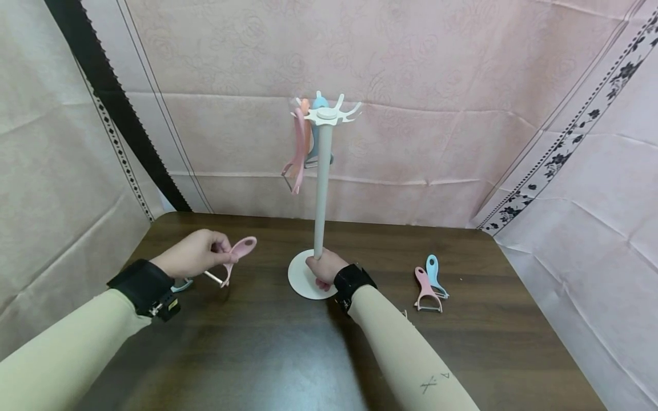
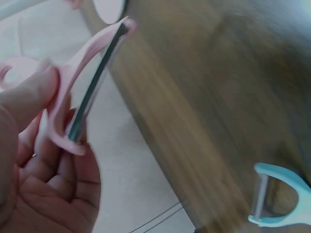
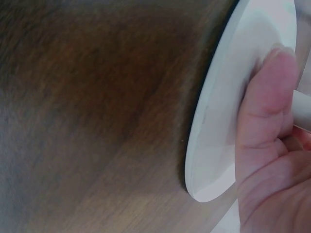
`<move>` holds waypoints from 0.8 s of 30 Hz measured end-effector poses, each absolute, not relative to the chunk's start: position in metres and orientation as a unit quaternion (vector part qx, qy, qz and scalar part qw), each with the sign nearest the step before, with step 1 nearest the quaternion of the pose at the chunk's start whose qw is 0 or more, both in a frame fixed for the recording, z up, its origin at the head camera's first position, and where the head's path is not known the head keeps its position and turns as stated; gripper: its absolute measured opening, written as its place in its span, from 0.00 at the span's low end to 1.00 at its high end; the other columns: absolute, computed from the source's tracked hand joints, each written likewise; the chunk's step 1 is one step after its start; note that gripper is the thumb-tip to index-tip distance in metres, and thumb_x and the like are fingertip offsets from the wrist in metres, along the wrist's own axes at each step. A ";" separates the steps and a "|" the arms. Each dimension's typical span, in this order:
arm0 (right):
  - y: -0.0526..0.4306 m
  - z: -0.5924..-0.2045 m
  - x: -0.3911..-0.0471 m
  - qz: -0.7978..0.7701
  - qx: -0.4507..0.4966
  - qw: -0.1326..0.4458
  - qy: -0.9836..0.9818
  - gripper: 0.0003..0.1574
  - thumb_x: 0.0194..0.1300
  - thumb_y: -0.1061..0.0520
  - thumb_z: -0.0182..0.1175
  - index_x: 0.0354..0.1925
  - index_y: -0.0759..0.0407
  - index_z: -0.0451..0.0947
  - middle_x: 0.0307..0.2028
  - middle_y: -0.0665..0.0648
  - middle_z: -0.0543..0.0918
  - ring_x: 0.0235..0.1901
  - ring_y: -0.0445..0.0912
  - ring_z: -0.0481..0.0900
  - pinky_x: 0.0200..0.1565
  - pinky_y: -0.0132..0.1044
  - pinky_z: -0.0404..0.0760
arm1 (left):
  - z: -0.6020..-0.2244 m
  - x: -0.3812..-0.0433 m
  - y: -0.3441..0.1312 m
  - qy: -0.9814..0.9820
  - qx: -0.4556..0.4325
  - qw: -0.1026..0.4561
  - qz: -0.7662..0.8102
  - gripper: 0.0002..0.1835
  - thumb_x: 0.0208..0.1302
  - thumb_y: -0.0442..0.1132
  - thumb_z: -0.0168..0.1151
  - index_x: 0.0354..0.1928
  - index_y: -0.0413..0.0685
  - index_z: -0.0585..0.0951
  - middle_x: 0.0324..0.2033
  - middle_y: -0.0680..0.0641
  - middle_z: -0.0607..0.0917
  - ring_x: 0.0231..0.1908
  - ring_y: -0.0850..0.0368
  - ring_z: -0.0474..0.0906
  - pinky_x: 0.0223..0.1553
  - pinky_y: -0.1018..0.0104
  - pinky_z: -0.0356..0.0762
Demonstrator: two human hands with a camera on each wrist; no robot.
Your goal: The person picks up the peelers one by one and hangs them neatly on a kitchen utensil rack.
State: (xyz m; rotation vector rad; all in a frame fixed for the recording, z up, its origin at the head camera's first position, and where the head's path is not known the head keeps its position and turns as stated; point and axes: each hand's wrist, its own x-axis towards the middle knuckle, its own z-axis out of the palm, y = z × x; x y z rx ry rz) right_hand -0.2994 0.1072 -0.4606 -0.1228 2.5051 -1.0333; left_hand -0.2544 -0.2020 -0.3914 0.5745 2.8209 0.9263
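My left hand (image 1: 197, 252) pinches a pink Y-shaped peeler (image 1: 243, 247) between thumb and fingers, lifted over the left part of the table. In the left wrist view its blade (image 2: 97, 80) faces the table side. My right hand (image 1: 328, 268) grips the pole of a white utensil stand (image 1: 323, 188) low down, just over its round base (image 1: 300, 275). From the left-side hooks of the stand hang a pink peeler (image 1: 299, 142), an orange peeler (image 1: 307, 128) and a blue peeler (image 1: 315, 137). The right-side hooks (image 1: 352, 112) carry nothing.
A light blue peeler (image 2: 289, 194) lies on the table near my left wrist, mostly covered in the head view. Right of the stand, a pink peeler (image 1: 424, 288) and a blue one (image 1: 433, 271) lie side by side on the brown table (image 1: 288, 354). Patterned cloth (image 1: 411, 57) hangs behind.
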 end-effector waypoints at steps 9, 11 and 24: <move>0.107 -0.463 -0.300 -0.372 -0.046 0.212 0.903 0.14 0.71 0.49 0.47 0.46 0.57 0.66 0.15 0.57 0.75 0.14 0.48 0.74 0.17 0.39 0.75 | -0.366 -0.254 -0.193 0.913 0.191 -0.048 0.356 0.09 0.66 0.43 0.63 0.30 0.48 0.76 0.26 0.48 0.76 0.29 0.51 0.69 0.26 0.64 0.67; 0.108 -0.463 -0.300 -0.373 -0.047 0.212 0.902 0.14 0.71 0.49 0.47 0.47 0.57 0.65 0.15 0.57 0.75 0.14 0.48 0.74 0.17 0.39 0.75 | -0.362 -0.254 -0.190 0.912 0.191 -0.058 0.358 0.10 0.66 0.45 0.63 0.31 0.48 0.76 0.26 0.48 0.75 0.29 0.52 0.69 0.26 0.64 0.66; 0.108 -0.459 -0.298 -0.373 -0.046 0.215 0.901 0.16 0.71 0.48 0.47 0.50 0.57 0.65 0.15 0.56 0.74 0.14 0.47 0.73 0.17 0.38 0.73 | -0.327 -0.248 -0.173 0.879 0.179 -0.104 0.431 0.13 0.64 0.50 0.64 0.38 0.48 0.79 0.31 0.47 0.83 0.30 0.54 0.72 0.26 0.66 0.69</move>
